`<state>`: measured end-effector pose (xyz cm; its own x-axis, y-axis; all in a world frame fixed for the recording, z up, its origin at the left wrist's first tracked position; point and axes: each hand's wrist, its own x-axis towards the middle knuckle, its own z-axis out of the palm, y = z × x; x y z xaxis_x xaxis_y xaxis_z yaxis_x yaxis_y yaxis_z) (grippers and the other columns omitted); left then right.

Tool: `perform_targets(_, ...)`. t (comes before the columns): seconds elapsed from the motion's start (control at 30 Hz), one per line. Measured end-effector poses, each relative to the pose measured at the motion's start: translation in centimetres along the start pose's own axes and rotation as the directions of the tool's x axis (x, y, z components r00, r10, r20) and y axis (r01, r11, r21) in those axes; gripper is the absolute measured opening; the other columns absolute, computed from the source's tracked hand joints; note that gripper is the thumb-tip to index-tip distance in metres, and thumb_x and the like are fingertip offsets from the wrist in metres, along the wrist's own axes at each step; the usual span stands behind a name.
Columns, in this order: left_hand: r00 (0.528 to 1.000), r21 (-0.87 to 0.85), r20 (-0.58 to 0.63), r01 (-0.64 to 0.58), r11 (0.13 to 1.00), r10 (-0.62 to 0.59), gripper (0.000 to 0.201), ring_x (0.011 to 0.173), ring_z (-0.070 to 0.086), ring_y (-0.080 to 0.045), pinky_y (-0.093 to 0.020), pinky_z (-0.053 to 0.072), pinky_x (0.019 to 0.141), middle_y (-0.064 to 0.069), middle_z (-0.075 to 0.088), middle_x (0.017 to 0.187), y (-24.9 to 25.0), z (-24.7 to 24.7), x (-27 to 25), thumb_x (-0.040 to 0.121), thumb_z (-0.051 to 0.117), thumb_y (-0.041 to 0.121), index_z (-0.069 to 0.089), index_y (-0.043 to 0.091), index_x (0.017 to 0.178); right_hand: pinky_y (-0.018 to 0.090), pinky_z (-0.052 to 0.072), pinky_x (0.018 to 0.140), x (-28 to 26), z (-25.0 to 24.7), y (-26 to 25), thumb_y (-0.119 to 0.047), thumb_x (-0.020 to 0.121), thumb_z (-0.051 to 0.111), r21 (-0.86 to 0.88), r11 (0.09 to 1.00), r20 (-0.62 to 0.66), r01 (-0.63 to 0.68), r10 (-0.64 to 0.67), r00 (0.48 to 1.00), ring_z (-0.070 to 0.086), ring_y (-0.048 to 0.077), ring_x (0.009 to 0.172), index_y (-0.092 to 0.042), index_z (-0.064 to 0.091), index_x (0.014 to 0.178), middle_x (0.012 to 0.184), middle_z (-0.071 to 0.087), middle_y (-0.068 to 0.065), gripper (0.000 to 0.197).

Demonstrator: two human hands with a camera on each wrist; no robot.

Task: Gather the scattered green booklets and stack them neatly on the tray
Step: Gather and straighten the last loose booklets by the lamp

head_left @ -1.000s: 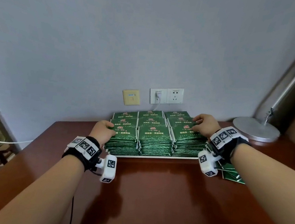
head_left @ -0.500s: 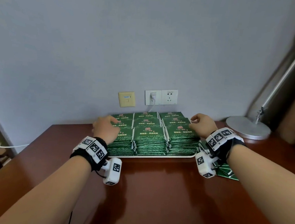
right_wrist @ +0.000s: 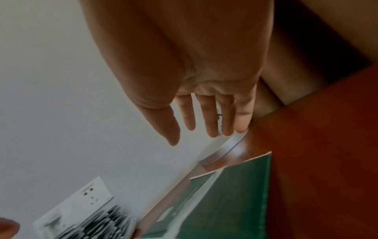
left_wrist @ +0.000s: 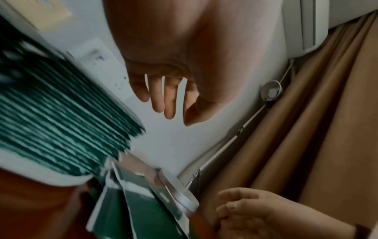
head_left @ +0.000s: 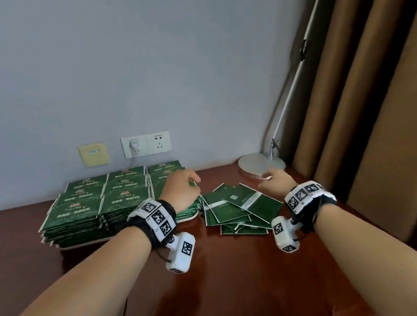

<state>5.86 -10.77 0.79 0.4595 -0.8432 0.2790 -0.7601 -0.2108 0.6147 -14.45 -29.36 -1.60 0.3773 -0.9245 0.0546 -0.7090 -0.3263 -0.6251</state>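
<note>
Several stacks of green booklets [head_left: 102,204] fill a white tray [head_left: 190,216] at the table's back left. To the right of the tray, a loose pile of green booklets [head_left: 238,211] lies fanned on the table. My left hand [head_left: 183,189] hovers over the tray's right edge, beside the pile. In the left wrist view its fingers [left_wrist: 169,100] hang relaxed and hold nothing. My right hand [head_left: 274,182] is above the pile's far right corner. Its fingers [right_wrist: 208,118] are straight and spread, and hold nothing. The pile's top booklet [right_wrist: 229,202] lies below that hand.
A round silver lamp base [head_left: 257,164] stands just behind my right hand, its pole rising along brown curtains [head_left: 372,121]. Wall sockets [head_left: 145,143] with a plugged charger sit behind the tray. The dark wooden table [head_left: 230,273] stretches toward me.
The head view swung right and revealed the loose pile. My left hand crossed from the tray's left side to its right edge. My right hand left the stacks and moved right over the pile.
</note>
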Motion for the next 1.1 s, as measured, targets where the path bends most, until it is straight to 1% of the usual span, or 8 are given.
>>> perform_targets(0.1,0.991,0.015,0.129,-0.030,0.999,0.028,0.022,0.093,0.062,-0.016,-0.028,0.049,0.087,0.004,0.064,0.101,2.0,3.9,0.9,0.080,0.060,0.011,0.066,0.022,0.098,0.026,0.050,0.079,0.6,-0.8,3.1,-0.030,0.068,0.074,-0.026,0.999,0.086,-0.026,0.028,0.996,0.065,0.021,0.098,-0.023,0.064,0.100,0.103,0.068,0.004,0.034)
perform_targets(0.27,0.963,0.122,0.271,-0.043,0.992,0.009,0.025,0.110,0.057,-0.019,-0.032,0.044,0.098,0.000,0.061,0.120,2.3,8.7,2.0,0.083,0.060,0.018,0.067,0.024,0.107,0.032,0.049,0.092,2.3,0.0,5.4,-0.028,0.074,0.079,-0.045,0.999,0.158,-0.009,0.016,0.987,0.061,0.025,0.109,-0.013,0.058,0.126,0.122,0.064,0.006,0.059)
perform_targets(0.4,0.948,0.186,0.317,-0.024,0.982,-0.037,0.032,0.120,0.051,-0.023,-0.035,0.041,0.104,-0.003,0.055,0.130,1.8,10.6,2.6,0.082,0.063,0.024,0.064,0.025,0.114,0.033,0.046,0.100,3.9,1.3,5.3,-0.030,0.074,0.078,-0.046,0.999,0.204,0.024,-0.014,0.979,0.058,0.021,0.116,-0.015,0.054,0.134,0.130,0.060,0.004,0.066)
perform_targets(0.57,0.943,0.224,0.328,-0.025,0.974,-0.051,0.040,0.120,0.051,-0.021,-0.027,0.038,0.099,-0.002,0.049,0.132,0.8,11.5,2.9,0.082,0.070,0.028,0.061,0.023,0.120,0.027,0.044,0.098,5.4,2.9,4.6,-0.026,0.074,0.079,-0.107,0.992,0.224,0.067,-0.041,0.974,0.057,0.019,0.118,-0.018,0.052,0.136,0.131,0.059,0.002,0.068)
perform_targets(0.73,0.948,0.211,0.318,-0.036,0.977,-0.034,0.040,0.121,0.049,-0.020,-0.024,0.034,0.096,0.000,0.046,0.131,0.7,11.7,2.9,0.082,0.071,0.028,0.061,0.023,0.121,0.030,0.048,0.095,5.7,2.7,4.6,-0.016,0.068,0.083,-0.141,0.989,0.236,0.039,-0.005,0.972,0.059,0.022,0.113,-0.011,0.059,0.129,0.124,0.062,0.004,0.066)
perform_targets(0.9,0.942,0.184,0.335,-0.065,0.981,0.000,0.055,0.125,0.046,-0.018,-0.025,0.035,0.101,0.001,0.046,0.136,1.1,11.5,2.4,0.081,0.073,0.027,0.051,0.021,0.131,0.029,0.052,0.078,5.1,0.6,6.5,-0.009,0.068,0.082,-0.006,0.998,0.242,-0.064,0.063,0.968,0.064,0.019,0.089,-0.005,0.072,0.102,0.096,0.070,0.006,0.035)
perform_targets(1.0,0.930,0.150,0.367,-0.074,0.986,0.014,0.055,0.127,0.046,-0.017,-0.027,0.035,0.103,0.002,0.048,0.138,1.3,11.6,2.1,0.082,0.074,0.027,0.051,0.022,0.132,0.040,0.056,0.086,4.4,-0.8,8.3,-0.003,0.072,0.078,0.210,0.962,0.221,-0.172,0.125,0.967,0.068,0.027,0.089,-0.007,0.073,0.090,0.093,0.072,0.012,0.019)
perform_targets(1.1,0.963,0.166,0.268,-0.023,0.986,-0.022,0.042,0.122,0.049,-0.023,-0.032,0.040,0.103,-0.003,0.050,0.134,1.4,11.5,2.5,0.086,0.067,0.029,0.056,0.022,0.126,0.052,0.054,0.088,4.3,-1.1,10.2,-0.005,0.071,0.076,0.420,0.877,0.218,-0.235,0.154,0.964,0.069,0.034,0.093,-0.013,0.069,0.084,0.095,0.073,0.014,0.017)
